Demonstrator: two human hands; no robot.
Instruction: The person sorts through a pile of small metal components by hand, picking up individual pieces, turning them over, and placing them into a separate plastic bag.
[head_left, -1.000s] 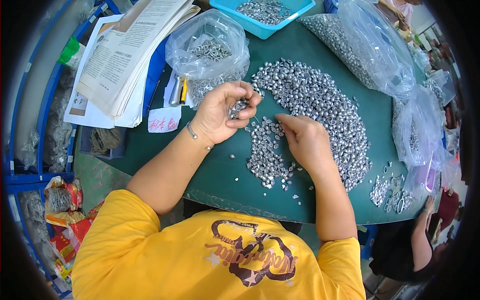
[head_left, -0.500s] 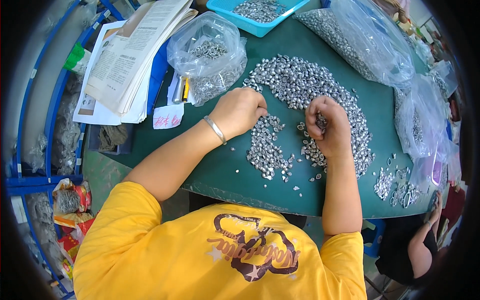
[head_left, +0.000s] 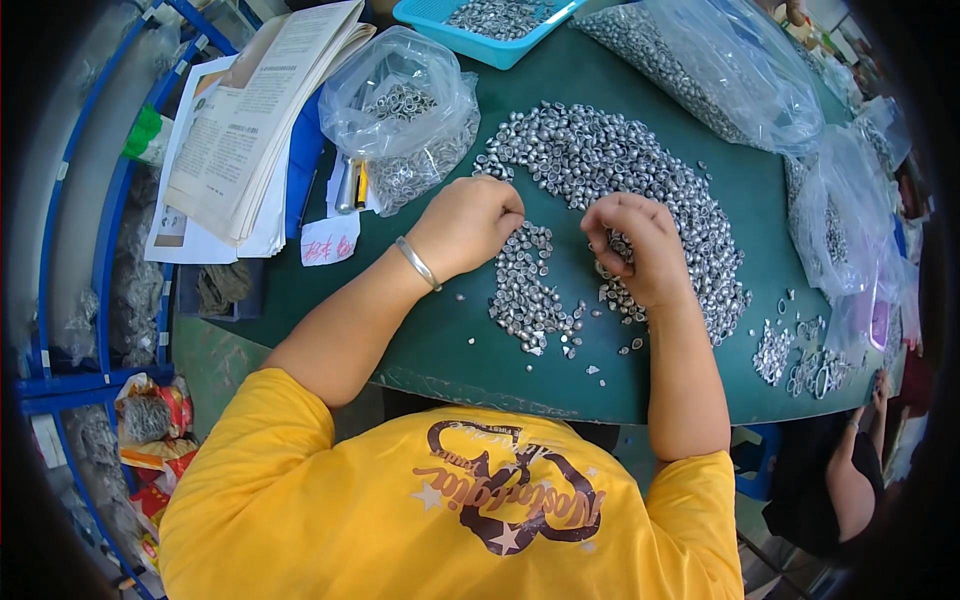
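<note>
My left hand [head_left: 465,228], a bangle on its wrist, is closed with thumb and fingers together at the upper edge of a smaller heap of grey metal pieces [head_left: 525,300]. Whatever it pinches is hidden. Over the inner edge of the large curved pile of small oval, cup-like metal pieces [head_left: 590,150] is my right hand [head_left: 645,250]. Its fingers curl round toward the thumb, with pieces visible through the loop; I cannot make out anything held. Both piles lie on the dark green tabletop [head_left: 440,340].
A clear bag of metal rings [head_left: 405,130], pens and papers [head_left: 240,130] lie at the left. The blue basket [head_left: 490,45] stands at the back. Filled plastic bags [head_left: 730,90] line the right side, beside small loose parts [head_left: 820,370]. Another person's arm [head_left: 850,490] shows at lower right.
My right hand has shifted slightly left, and its fingers have loosened a little. My left hand stays closed in nearly the same place. The whole view has moved slightly.
</note>
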